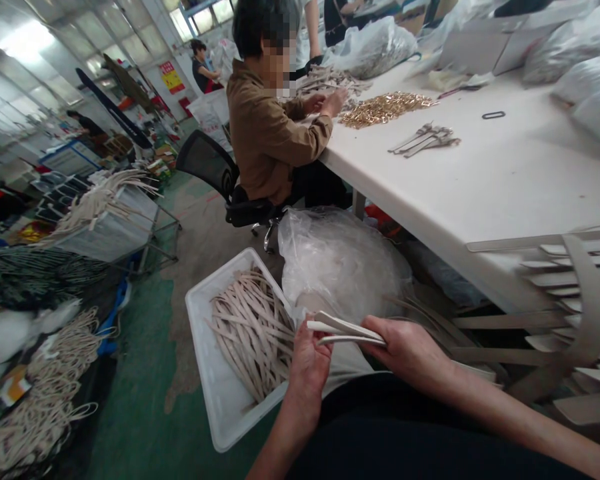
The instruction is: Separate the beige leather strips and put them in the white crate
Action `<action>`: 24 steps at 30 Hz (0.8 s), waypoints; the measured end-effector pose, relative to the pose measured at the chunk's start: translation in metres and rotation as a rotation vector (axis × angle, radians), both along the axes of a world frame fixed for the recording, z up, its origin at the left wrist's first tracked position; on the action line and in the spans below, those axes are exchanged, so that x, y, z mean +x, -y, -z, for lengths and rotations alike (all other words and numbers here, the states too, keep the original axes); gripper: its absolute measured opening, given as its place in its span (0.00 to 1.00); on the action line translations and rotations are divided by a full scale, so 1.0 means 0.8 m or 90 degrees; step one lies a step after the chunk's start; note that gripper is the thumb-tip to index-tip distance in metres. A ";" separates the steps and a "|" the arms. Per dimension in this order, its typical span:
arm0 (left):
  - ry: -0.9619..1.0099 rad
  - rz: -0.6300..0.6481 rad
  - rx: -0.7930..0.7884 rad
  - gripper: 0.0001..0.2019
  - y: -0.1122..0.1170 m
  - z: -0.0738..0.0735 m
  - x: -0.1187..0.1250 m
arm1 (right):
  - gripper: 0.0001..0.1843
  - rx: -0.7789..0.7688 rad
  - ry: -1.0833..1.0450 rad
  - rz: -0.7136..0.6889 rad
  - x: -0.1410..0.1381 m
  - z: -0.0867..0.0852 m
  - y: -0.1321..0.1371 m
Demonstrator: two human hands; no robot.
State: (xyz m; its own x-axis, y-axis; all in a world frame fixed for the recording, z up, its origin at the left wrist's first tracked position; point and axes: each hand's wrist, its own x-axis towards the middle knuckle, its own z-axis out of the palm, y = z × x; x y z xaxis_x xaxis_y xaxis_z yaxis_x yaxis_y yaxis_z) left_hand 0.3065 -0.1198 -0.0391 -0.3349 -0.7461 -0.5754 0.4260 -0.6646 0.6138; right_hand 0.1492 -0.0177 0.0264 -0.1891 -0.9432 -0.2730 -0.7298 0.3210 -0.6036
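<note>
Both my hands hold a pair of beige flat straps (341, 331) over my lap. My left hand (307, 363) pinches their near ends from below, fingers closed. My right hand (405, 350) grips them from the right side, fingers wrapped round. Just left of my hands, on the floor, a white plastic tray (215, 400) holds several more beige straps (253, 330). More straps hang in a bundle off the table edge (575, 293) to my right.
A clear plastic bag (337, 260) lies under the white table (505, 180). On the table lie gold metal parts (385, 108) and a few straps (425, 139). A seated person in a brown shirt (270, 133) works at the far end. Bins and cord piles (40, 400) crowd the left.
</note>
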 end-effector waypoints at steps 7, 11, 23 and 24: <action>-0.049 0.034 0.055 0.24 -0.029 -0.010 -0.008 | 0.12 0.026 0.126 0.061 0.006 0.008 0.025; -0.010 0.014 0.013 0.22 -0.024 -0.010 0.003 | 0.19 0.092 0.388 0.048 -0.011 -0.001 0.017; -0.033 -0.039 0.032 0.24 -0.020 -0.027 0.014 | 0.15 0.075 0.298 -0.041 -0.007 -0.020 0.041; -0.030 -0.061 0.035 0.25 -0.015 -0.027 0.018 | 0.15 0.075 0.298 -0.045 -0.011 -0.022 0.041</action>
